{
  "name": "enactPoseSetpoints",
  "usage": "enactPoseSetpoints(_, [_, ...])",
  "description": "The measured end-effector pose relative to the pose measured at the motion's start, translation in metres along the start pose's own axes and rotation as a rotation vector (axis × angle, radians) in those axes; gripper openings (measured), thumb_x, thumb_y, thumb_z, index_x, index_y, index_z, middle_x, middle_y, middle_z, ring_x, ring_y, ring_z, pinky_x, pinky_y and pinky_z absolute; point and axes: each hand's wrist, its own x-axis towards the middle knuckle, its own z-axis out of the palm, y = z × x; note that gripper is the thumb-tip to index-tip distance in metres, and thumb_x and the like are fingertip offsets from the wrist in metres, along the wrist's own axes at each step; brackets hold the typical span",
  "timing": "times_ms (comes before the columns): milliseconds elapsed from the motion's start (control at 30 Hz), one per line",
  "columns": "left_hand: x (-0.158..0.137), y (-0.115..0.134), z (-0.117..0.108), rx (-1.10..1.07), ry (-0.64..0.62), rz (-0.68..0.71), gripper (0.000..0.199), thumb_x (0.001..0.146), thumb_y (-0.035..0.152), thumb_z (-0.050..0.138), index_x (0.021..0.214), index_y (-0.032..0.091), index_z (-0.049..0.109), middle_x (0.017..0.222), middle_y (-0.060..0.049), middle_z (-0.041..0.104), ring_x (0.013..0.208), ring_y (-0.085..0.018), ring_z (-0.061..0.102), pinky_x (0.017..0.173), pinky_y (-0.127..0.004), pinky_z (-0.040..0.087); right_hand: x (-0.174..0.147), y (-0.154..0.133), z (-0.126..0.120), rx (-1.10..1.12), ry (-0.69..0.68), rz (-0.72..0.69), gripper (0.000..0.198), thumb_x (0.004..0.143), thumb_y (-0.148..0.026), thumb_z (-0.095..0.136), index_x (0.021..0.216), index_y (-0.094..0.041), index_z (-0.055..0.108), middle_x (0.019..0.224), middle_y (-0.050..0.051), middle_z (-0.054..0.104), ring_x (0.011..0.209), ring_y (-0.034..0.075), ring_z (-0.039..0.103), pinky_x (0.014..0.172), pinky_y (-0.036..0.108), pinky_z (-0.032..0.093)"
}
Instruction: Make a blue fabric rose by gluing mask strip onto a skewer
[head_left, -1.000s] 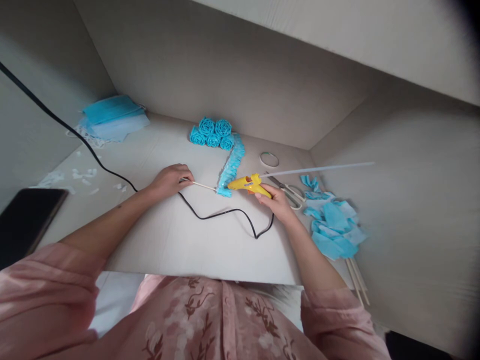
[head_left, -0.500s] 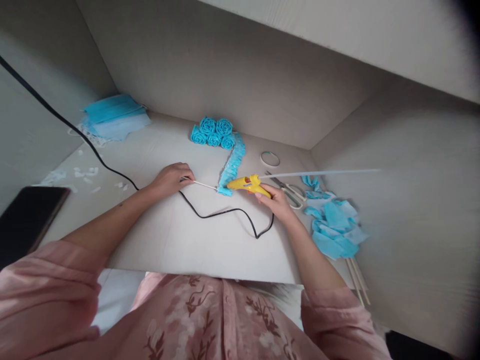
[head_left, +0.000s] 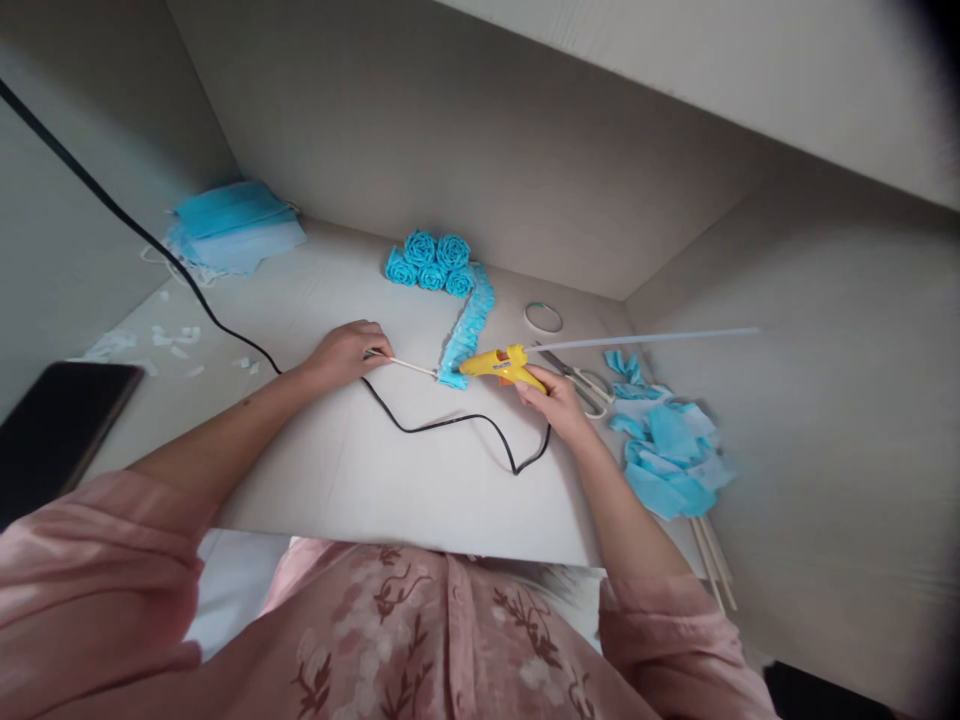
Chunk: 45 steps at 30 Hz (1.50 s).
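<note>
My left hand (head_left: pixel 349 354) pinches a thin wooden stick (head_left: pixel 412 366), whose far end meets the lower end of a gathered blue fabric strip (head_left: pixel 469 325). In my right hand (head_left: pixel 553 396) is a yellow glue gun (head_left: pixel 491 364) with a long clear glue stick poking out of its back. The gun's nozzle is at the strip's lower end, close to the stick's tip; whether it touches cannot be made out. At the strip's upper end, several rolled blue fabric roses (head_left: pixel 431 262) lie bunched together.
Scissors (head_left: pixel 589 388) and a tape ring (head_left: pixel 543 318) lie right of the strip. Blue fabric scraps (head_left: pixel 671 450) and wooden sticks (head_left: pixel 712 562) are farther right. Stacked face masks (head_left: pixel 236 225), white scraps (head_left: pixel 176 340) and a phone (head_left: pixel 56 430) occupy the left. A black cord (head_left: pixel 442 427) crosses the table.
The glue gun's nozzle has risen slightly along the strip's lower end. Both hands keep their holds, and the whole view has shifted a little.
</note>
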Motion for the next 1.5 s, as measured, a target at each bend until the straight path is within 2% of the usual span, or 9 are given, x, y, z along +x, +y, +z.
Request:
enactPoseSetpoints(167, [0.0, -0.004, 0.002, -0.003, -0.002, 0.015, 0.024, 0.093, 0.042, 0.063, 0.092, 0.021, 0.074, 0.089, -0.005, 0.07, 0.087, -0.02, 0.062, 0.078, -0.029, 0.046, 0.0, 0.001, 0.0, -0.008, -0.006, 0.002, 0.046, 0.086, -0.057, 0.063, 0.102, -0.015, 0.075, 0.062, -0.001, 0.05, 0.057, 0.013, 0.041, 0.054, 0.027, 0.032])
enactPoseSetpoints(400, [0.0, -0.005, 0.001, 0.018, -0.014, 0.013, 0.024, 0.094, 0.041, 0.062, 0.095, 0.021, 0.075, 0.091, -0.006, 0.071, 0.088, -0.02, 0.062, 0.078, -0.03, 0.045, 0.0, 0.004, -0.001, -0.03, -0.012, -0.016, 0.047, 0.087, -0.058, 0.062, 0.103, -0.015, 0.076, 0.062, 0.0, 0.05, 0.057, 0.013, 0.041, 0.053, 0.027, 0.031])
enactPoseSetpoints(600, [0.001, 0.003, -0.003, 0.034, -0.029, 0.01, 0.034, 0.1, 0.04, 0.048, 0.095, 0.021, 0.075, 0.092, -0.006, 0.072, 0.09, -0.021, 0.063, 0.082, -0.031, 0.047, 0.002, 0.007, 0.0, -0.028, -0.001, -0.014, 0.045, 0.086, -0.057, 0.063, 0.101, -0.016, 0.074, 0.06, -0.001, 0.05, 0.055, 0.013, 0.04, 0.052, 0.027, 0.031])
enactPoseSetpoints(700, [0.001, 0.002, -0.006, 0.033, -0.006, -0.02, 0.039, 0.103, 0.039, 0.04, 0.102, 0.02, 0.074, 0.099, -0.007, 0.074, 0.094, -0.021, 0.065, 0.086, -0.032, 0.048, 0.003, 0.006, 0.0, -0.009, 0.007, -0.003, 0.044, 0.084, -0.057, 0.065, 0.1, -0.017, 0.073, 0.059, -0.002, 0.05, 0.054, 0.013, 0.039, 0.052, 0.028, 0.033])
enactPoseSetpoints(833, [0.0, -0.004, -0.009, 0.036, 0.009, -0.063, 0.038, 0.102, 0.037, 0.04, 0.107, 0.019, 0.073, 0.107, -0.007, 0.075, 0.097, -0.021, 0.067, 0.087, -0.032, 0.049, 0.003, 0.007, 0.001, 0.003, 0.012, -0.002, 0.041, 0.084, -0.056, 0.066, 0.096, -0.018, 0.072, 0.06, -0.002, 0.052, 0.053, 0.012, 0.039, 0.053, 0.028, 0.034])
enactPoseSetpoints(967, [-0.001, -0.004, -0.01, 0.073, -0.015, -0.062, 0.031, 0.099, 0.033, 0.047, 0.107, 0.019, 0.073, 0.103, -0.008, 0.074, 0.095, -0.022, 0.067, 0.085, -0.031, 0.049, 0.004, 0.007, 0.001, 0.008, 0.001, -0.001, 0.04, 0.084, -0.055, 0.065, 0.096, -0.018, 0.072, 0.062, -0.002, 0.052, 0.055, 0.013, 0.042, 0.052, 0.028, 0.033])
enactPoseSetpoints(1133, [0.0, 0.008, -0.006, 0.097, -0.044, 0.03, 0.026, 0.097, 0.037, 0.057, 0.107, 0.02, 0.074, 0.102, -0.01, 0.072, 0.097, -0.024, 0.063, 0.087, -0.034, 0.048, 0.002, 0.007, 0.0, 0.005, -0.01, 0.011, 0.041, 0.086, -0.056, 0.065, 0.1, -0.018, 0.073, 0.063, -0.002, 0.053, 0.055, 0.012, 0.042, 0.052, 0.027, 0.032])
enactPoseSetpoints(1367, [0.003, 0.015, 0.001, 0.087, -0.077, 0.078, 0.026, 0.099, 0.033, 0.053, 0.097, 0.021, 0.075, 0.094, -0.009, 0.071, 0.091, -0.023, 0.061, 0.084, -0.034, 0.046, 0.002, 0.008, -0.002, 0.014, -0.033, 0.007, 0.046, 0.087, -0.057, 0.065, 0.108, -0.017, 0.074, 0.064, -0.002, 0.052, 0.056, 0.012, 0.042, 0.053, 0.027, 0.033])
enactPoseSetpoints(1500, [0.004, 0.012, 0.002, 0.057, -0.069, 0.078, 0.027, 0.099, 0.032, 0.052, 0.092, 0.02, 0.075, 0.09, -0.008, 0.07, 0.089, -0.023, 0.061, 0.082, -0.034, 0.045, 0.002, 0.005, -0.001, 0.104, -0.044, 0.006, 0.047, 0.085, -0.059, 0.066, 0.105, -0.017, 0.074, 0.065, -0.002, 0.05, 0.055, 0.012, 0.038, 0.052, 0.028, 0.031])
